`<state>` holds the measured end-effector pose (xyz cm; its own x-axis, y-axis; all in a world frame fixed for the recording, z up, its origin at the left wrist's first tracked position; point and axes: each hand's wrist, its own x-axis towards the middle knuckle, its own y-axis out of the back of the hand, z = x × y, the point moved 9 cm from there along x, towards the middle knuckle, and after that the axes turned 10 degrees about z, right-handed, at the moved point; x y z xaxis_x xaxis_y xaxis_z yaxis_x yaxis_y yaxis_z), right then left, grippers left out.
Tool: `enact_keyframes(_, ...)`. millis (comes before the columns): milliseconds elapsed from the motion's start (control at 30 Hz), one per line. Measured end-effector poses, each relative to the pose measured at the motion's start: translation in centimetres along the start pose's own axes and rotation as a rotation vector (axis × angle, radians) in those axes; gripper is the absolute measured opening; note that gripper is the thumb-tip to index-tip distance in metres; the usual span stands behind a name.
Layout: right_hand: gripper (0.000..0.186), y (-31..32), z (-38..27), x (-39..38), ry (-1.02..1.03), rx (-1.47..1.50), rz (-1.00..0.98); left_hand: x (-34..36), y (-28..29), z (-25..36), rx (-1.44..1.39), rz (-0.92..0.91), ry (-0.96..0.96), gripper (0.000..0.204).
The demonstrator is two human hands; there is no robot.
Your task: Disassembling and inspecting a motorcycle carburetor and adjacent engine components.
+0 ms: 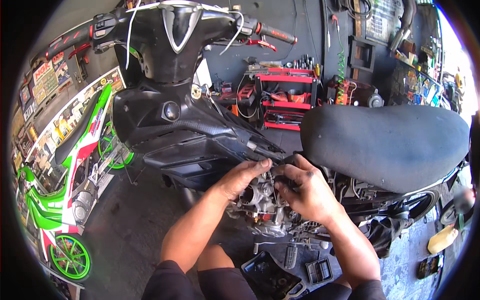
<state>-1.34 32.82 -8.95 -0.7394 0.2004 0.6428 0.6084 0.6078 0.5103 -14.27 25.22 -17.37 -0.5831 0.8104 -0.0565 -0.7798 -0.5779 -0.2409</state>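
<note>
Both of my hands are at the exposed engine (267, 200) of a black motorcycle (195, 125), below the gap between its front body panels and seat. My left hand (245, 177) reaches in from the left, its thumb on top of a small part and its other fingers mostly hidden behind metal. Close beside it, my right hand (305, 190) is closed, fingers curled around something dark. What either hand grips is too small and covered to name. A round metal opening (246, 195) shows just under my left hand.
The black seat (385, 145) lies to the right, handlebars above. Beneath the engine are a foot peg (290, 256), a black tray (267, 275) and a small black frame-like part (319, 270). A green motorcycle (75, 175) stands left; a red tool cart (287, 95) behind. A yellowish jug (443, 239) sits right.
</note>
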Motion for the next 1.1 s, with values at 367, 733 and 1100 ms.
enact_keyframes(367, 0.029, 0.3, -3.7, 4.4, 0.121, -0.001, -0.254, 1.1, -2.8, -1.0, -0.363, -0.069, -0.004, 0.086)
enact_keyframes(733, 0.069, 0.3, -0.8, 6.2, 0.077, 0.01, -0.203, 2.4, -3.4, -1.0, -0.834, 0.147, -0.171, 0.071)
enact_keyframes(1100, 0.117, -0.9, -0.3, 3.4, -0.007, -0.117, -0.302, 0.4, -2.0, -2.1, -0.803, 0.307, -0.198, 0.066)
